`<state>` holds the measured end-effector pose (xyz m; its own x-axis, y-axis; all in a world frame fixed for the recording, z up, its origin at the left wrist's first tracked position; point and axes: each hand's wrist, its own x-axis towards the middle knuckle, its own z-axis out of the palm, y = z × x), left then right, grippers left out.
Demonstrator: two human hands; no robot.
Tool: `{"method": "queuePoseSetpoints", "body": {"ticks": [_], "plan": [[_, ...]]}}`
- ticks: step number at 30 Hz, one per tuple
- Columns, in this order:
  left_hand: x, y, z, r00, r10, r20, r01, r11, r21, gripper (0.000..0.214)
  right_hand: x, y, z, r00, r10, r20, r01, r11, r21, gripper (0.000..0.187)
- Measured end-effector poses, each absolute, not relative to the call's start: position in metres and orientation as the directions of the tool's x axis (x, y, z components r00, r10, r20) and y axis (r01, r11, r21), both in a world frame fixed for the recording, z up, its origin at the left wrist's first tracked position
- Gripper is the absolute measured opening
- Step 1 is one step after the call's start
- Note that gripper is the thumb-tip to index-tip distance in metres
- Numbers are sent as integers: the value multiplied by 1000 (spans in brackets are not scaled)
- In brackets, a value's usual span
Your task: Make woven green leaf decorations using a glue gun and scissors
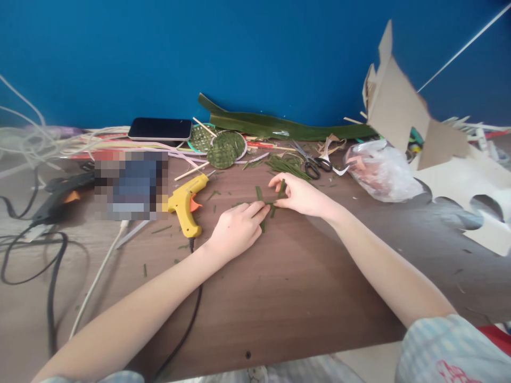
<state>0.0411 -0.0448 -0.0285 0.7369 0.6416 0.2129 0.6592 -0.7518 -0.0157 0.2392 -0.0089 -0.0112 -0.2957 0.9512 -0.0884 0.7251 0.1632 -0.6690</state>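
Observation:
Narrow green leaf strips (259,194) lie crossed on the wooden table, in front of me. My left hand (239,226) presses its closed fingers down on them, palm toward the table. From the other side, my right hand (297,194) pinches one upright leaf strip (281,188) between thumb and fingers. The fingers partly hide where the strips cross. Just left of my left hand lies a yellow glue gun (187,205) with an orange trigger. Behind my right hand are a pile of cut leaf strips (287,166) and black-handled scissors (312,163).
Round woven leaf pieces (222,149) and a long green leaf (255,125) lie along the blue wall. A phone (159,129), a blurred-out device (133,183) and a black glue gun (66,192) are left. Right stand a plastic bag (385,173) and cut cardboard (403,98).

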Motion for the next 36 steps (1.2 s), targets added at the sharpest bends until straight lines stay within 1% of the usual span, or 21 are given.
{"method": "queuePoseSetpoints", "body": {"ticks": [2, 4, 7, 10, 13, 16, 23, 28, 33, 36], "plan": [[41, -45, -29, 735, 644, 210, 660, -751, -5, 40, 242, -9, -15, -311, 949, -54, 742, 207, -638, 43], [41, -45, -29, 735, 646, 204, 660, -751, -2, 40, 244, -9, -17, -316, 948, -28, 754, 233, -614, 60], [41, -45, -30, 736, 647, 201, 661, -750, -5, 40, 244, -10, -17, -313, 949, -35, 791, 240, -562, 82], [40, -45, -30, 732, 648, 211, 663, -749, -1, 39, 241, -12, -14, -316, 946, -69, 822, 237, -518, 87], [41, -45, -31, 727, 647, 229, 663, -749, 10, 38, 238, -13, -12, -337, 938, -80, 825, 253, -504, 84], [41, -45, -31, 719, 650, 245, 664, -747, 30, 37, 236, -13, -12, -360, 931, -59, 805, 278, -525, 76], [40, -44, -30, 724, 650, 232, 657, -752, 57, 36, 239, -9, -11, -427, 904, -6, 757, 354, -550, 49], [40, -44, -30, 719, 654, 233, 659, -749, 66, 37, 243, -10, -8, -471, 882, -17, 753, 392, -528, 31], [40, -43, -30, 703, 664, 254, 666, -740, 93, 32, 236, -18, -4, -450, 892, -30, 814, 397, -424, 26], [38, -41, -31, 698, 669, 256, 659, -740, 135, 32, 232, -21, -3, -466, 884, -25, 811, 416, -411, 26]]}}
